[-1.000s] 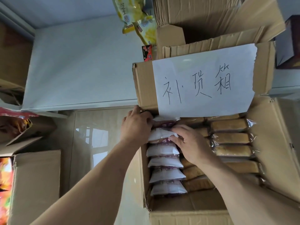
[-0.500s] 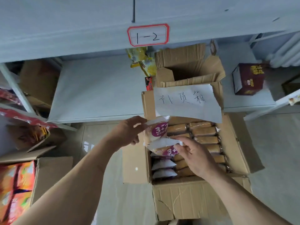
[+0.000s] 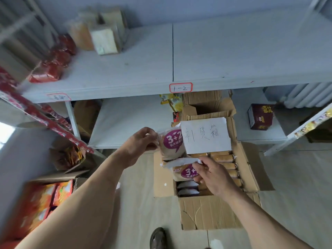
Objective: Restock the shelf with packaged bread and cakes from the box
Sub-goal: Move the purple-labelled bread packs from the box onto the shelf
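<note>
I am holding two bread packs above the box (image 3: 210,211): the upper pack (image 3: 171,143) pinched at its edge in my left hand (image 3: 139,144), the lower pack (image 3: 181,170) gripped at its top seam by my right hand (image 3: 213,174). Both hands are clenching plastic, neither released. The box is looking mostly full, with white packs (image 3: 187,188) and brown cakes (image 3: 222,158) waiting. The shelf (image 3: 233,56) above is lying largely bare, so I judge restocking barely begun.
</note>
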